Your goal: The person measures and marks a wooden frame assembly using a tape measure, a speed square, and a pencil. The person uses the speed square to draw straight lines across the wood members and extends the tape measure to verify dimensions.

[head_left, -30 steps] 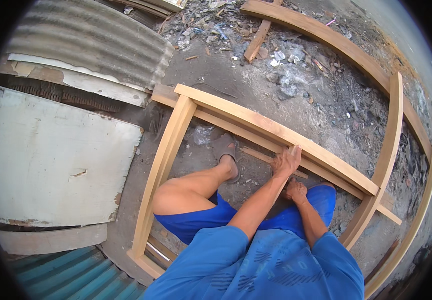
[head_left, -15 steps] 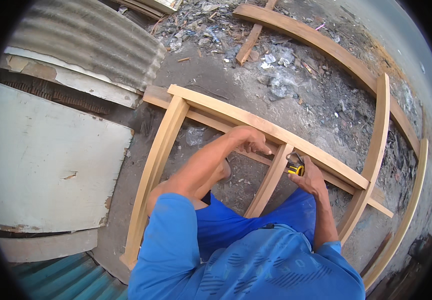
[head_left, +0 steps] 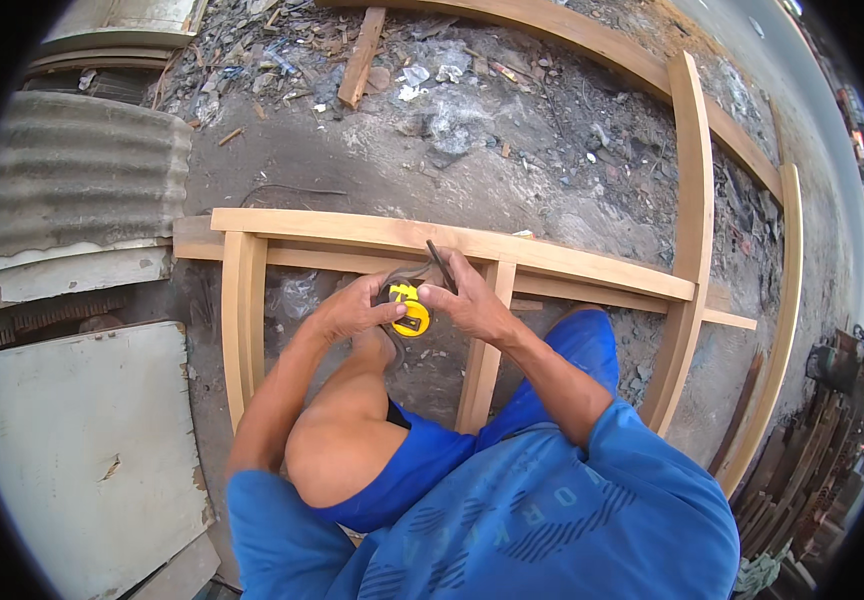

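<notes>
A yellow and black tape measure (head_left: 411,318) sits between my two hands, above the wooden frame. My left hand (head_left: 354,306) is closed on its left side, thumb against the case. From the right, the thumb of my right hand (head_left: 472,302) touches the case. A thin dark stick (head_left: 440,264), perhaps a pencil, juts up from my right fingers. Some dark strip curves between the hands, partly hidden. Just beyond the hands runs the frame's long pale rail (head_left: 352,230). A short crosspiece (head_left: 482,365) meets it beside my right hand.
A side piece (head_left: 244,330) joins the rail at left, and a curved wooden piece (head_left: 690,200) crosses at right. Behind lies a long beam (head_left: 592,48) among rubble. Corrugated sheet (head_left: 82,165) and a worn white panel (head_left: 82,430) stand at left.
The tape measure has moved left from beside the crosspiece, and my left hand has closed on it. My right hand came along with it. The whole view has turned and shifted.
</notes>
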